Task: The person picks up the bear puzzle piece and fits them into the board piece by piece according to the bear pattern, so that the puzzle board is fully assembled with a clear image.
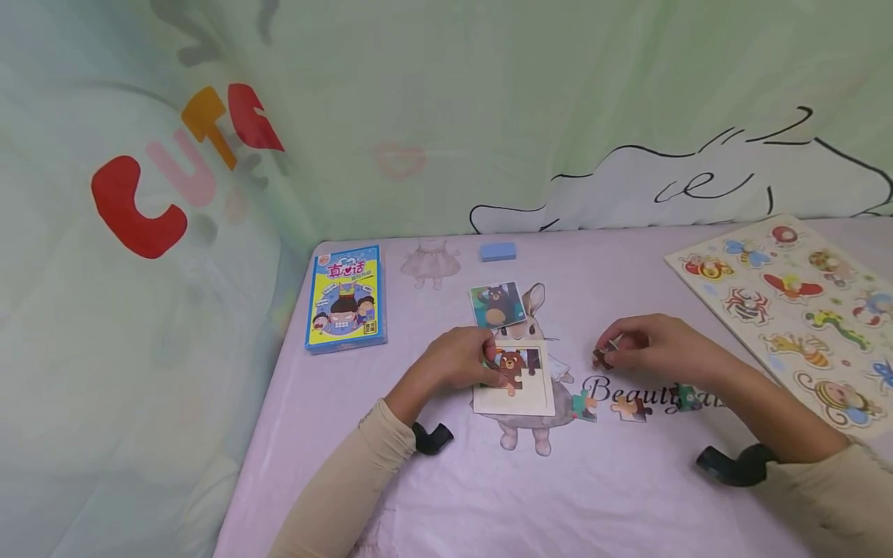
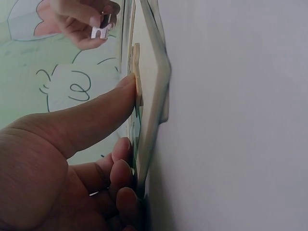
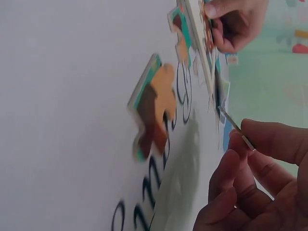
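Note:
My left hand holds the left side of a small pale puzzle board, partly filled with brown bear pieces. In the left wrist view its thumb presses on a piece that stands proud of the board, while the other fingers curl near the board's edge. To the right, my right hand pinches a small jigsaw piece between thumb and fingertips, raised above the cloth. The right wrist view shows that piece edge-on. Loose jigsaw pieces lie between the board and my right forearm.
Behind the board lies a bear picture card, with a blue block farther back. A blue and yellow box sits at left. At far right lies a large insect puzzle board. A printed curtain hangs behind the table.

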Demonstrator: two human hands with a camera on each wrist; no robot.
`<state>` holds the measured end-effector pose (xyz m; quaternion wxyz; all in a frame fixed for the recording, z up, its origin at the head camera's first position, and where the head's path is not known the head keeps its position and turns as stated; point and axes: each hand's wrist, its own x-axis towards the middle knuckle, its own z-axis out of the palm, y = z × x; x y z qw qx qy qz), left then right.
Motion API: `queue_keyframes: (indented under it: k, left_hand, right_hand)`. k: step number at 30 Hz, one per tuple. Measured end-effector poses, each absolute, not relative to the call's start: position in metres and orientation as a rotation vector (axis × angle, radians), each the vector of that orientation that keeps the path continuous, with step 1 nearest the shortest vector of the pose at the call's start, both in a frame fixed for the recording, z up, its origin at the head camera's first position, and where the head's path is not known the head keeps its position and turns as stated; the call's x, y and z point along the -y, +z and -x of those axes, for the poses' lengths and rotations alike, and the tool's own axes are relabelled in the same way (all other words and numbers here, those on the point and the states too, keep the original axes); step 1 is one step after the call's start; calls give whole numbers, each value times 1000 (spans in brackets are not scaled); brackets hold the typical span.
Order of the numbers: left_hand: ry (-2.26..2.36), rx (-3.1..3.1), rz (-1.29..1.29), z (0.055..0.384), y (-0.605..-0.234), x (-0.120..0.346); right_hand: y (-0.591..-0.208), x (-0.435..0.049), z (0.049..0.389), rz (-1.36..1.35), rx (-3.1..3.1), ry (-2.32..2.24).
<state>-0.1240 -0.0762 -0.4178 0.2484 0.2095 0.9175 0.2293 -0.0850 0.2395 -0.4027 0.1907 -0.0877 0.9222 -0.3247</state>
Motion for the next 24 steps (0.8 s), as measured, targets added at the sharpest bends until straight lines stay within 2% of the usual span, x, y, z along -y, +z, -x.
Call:
queue_keyframes:
  k: [11, 24]
  left_hand:
    - [635, -2498, -570, 124, -420, 77]
    - [632, -2502, -582, 125, -421, 77]
  right_hand:
    - [-403, -197, 87, 256, -2435, -1038]
    - [-414, -174, 87, 380, -2435, -1082]
